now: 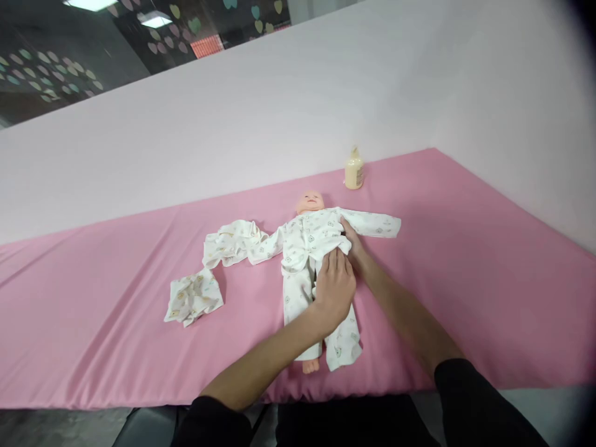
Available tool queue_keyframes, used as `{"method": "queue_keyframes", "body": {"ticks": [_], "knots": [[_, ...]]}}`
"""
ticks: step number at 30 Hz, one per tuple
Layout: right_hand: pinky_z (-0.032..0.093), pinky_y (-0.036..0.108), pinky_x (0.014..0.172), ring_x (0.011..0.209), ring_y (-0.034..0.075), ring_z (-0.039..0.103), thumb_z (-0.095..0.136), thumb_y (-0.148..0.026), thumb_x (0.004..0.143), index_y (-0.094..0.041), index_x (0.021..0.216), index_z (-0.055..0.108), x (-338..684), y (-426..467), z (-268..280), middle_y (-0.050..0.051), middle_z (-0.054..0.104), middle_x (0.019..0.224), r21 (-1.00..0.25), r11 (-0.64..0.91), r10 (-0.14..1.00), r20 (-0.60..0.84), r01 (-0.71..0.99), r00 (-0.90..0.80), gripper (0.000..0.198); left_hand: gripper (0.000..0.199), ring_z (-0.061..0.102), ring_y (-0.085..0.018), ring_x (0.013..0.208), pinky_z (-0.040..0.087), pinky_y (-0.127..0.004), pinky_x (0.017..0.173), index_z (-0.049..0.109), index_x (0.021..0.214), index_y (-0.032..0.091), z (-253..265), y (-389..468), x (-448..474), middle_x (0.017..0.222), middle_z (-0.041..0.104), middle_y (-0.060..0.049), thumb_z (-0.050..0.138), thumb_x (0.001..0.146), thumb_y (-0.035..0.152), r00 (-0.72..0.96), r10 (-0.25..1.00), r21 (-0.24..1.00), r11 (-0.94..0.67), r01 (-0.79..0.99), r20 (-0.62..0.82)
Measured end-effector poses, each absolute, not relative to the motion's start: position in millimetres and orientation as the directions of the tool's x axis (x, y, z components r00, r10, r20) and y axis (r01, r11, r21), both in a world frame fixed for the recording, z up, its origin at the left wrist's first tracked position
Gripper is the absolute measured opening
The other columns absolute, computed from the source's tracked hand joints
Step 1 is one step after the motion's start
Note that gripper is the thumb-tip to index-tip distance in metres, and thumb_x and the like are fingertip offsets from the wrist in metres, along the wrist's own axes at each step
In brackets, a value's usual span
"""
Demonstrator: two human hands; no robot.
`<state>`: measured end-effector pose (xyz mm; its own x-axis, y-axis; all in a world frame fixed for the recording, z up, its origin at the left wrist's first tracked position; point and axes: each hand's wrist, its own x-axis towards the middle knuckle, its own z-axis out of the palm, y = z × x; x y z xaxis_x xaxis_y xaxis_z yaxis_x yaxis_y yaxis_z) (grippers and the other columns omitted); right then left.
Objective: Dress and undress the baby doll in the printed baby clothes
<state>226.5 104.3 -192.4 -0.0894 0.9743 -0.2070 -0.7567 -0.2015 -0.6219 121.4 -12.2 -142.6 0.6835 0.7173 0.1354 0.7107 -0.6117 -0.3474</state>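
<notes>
A baby doll (310,200) lies on its back, dressed in a white printed baby shirt (319,230) and matching baby pants (298,298). My left hand (336,282) is closed on the shirt's lower hem, over the doll's hip, its fingers close together. At the doll's side, below the outstretched sleeve, my right hand (354,247) grips the shirt's edge; cloth and the left hand hide part of its fingers. One bare foot (310,365) pokes out of a pant leg, while the other leg's end is covered by cloth.
Two crumpled white printed cloths, one upper (233,242) and one lower (193,299), lie left of the doll. A cream pump bottle (354,171) stands near the white wall (279,124). Pink fabric (465,267) covers the table. A dark chair (146,427) shows below its front edge.
</notes>
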Motion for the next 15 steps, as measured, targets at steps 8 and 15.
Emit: {"method": "queue_keyframes", "body": {"ticks": [8,15], "knots": [[0.058,0.033,0.076,0.085,0.021,0.07,0.059,-0.057,0.086,-0.022,0.096,0.068,227,111,-203,0.003,0.073,0.079,-0.604,-0.131,0.991,-0.102,-0.787,-0.086,0.038,0.041,0.047,-0.034,0.132,0.032,-0.046,0.111,0.061,0.125,-0.004,-135,28,131,0.134,0.057,-0.025,0.049,0.088,0.01,0.587,0.78,-0.357,-0.496,0.792,0.218],[0.057,0.033,0.076,0.083,0.021,0.067,0.058,-0.061,0.086,-0.023,0.09,0.067,234,96,-198,0.001,0.068,0.07,-0.682,-0.187,0.981,-0.172,-0.707,-0.093,0.04,0.035,0.053,-0.026,0.096,0.041,-0.038,0.081,0.071,0.104,0.004,-139,25,148,0.098,0.061,-0.016,0.039,0.091,0.0,0.6,0.752,-0.4,-0.479,0.781,0.273]]}}
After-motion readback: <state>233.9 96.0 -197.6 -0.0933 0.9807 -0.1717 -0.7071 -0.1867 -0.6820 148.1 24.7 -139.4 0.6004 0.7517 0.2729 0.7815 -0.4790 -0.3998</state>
